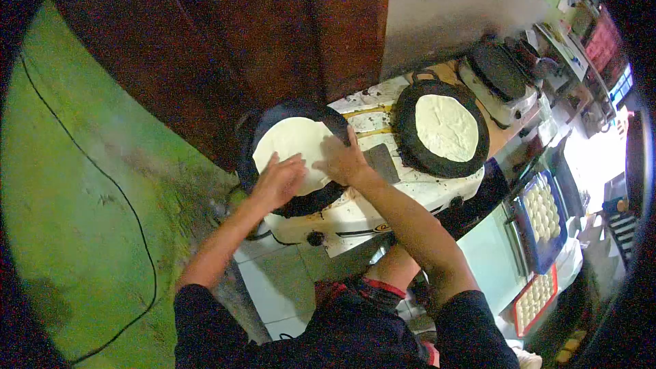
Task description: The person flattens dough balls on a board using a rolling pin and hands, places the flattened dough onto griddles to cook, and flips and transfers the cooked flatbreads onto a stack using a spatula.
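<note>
A round, pale sheet of dough (290, 138) lies in the left black pan (256, 126) on a white two-burner stove (437, 188). My left hand (279, 183) rests on the dough's near edge, fingers stretched out. On the dough's right side is my right hand (344, 161), its thumb raised apart and its slightly blurred fingers reaching over the dough. Neither hand grips anything that I can see. A second flatbread (446, 128), with a wrinkled surface, lies in the right black pan (482, 140).
A flat dark plate (381, 162) lies between the pans. Further right stands another stove with a dark griddle (497, 68). A blue tray (562, 249) and a red-rimmed tray (517, 321) hold rows of dough balls. A green wall (82, 184) is at left.
</note>
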### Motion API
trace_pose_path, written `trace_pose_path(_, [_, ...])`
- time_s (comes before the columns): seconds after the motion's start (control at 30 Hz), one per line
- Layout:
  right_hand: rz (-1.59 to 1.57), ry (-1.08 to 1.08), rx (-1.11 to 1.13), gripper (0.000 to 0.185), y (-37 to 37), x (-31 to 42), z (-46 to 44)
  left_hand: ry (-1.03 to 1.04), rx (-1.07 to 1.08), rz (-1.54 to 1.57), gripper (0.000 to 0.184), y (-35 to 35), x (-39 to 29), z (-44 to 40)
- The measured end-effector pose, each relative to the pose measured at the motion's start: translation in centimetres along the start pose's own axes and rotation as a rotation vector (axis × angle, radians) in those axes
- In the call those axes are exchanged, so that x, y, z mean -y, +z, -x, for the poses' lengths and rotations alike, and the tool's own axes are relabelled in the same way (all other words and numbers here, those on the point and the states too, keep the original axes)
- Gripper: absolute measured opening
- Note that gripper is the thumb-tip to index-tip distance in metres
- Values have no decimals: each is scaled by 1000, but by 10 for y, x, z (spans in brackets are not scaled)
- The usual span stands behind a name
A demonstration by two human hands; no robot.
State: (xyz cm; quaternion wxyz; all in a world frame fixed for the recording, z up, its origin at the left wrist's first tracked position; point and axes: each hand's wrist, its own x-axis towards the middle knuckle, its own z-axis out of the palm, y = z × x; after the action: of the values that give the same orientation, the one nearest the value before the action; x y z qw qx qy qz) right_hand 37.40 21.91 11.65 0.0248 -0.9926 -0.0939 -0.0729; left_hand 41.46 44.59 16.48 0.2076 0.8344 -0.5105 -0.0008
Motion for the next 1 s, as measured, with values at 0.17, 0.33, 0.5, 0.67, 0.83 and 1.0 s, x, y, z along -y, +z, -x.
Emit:
trace_pose_path(0.17, [-15, 185, -177, 58, -93, -56, 89, -240, -36, 569, 32, 32, -116, -27])
trace_pose_path(0.33, [-467, 853, -287, 40, -118, -115, 325, -163, -10, 1133, 44, 186, -286, -97])
trace_pose_path(0.5, [-539, 1370, -544, 38, -136, -119, 552, -106, 188, 928, 69, 355, -423, -234])
trace_pose_path(0.67, [-416, 1557, -707, 34, -150, -146, 699, -391, 521, 645, 87, 408, -473, -316])
trace_pose_path(0.83, [-427, 1524, -705, 32, -153, -215, 768, -335, 710, 719, 72, 388, -432, -285])
trace_pose_path(1.0, [-716, 1627, -705, 34, -121, -332, 764, -521, 667, 775, 63, 318, -386, -196])
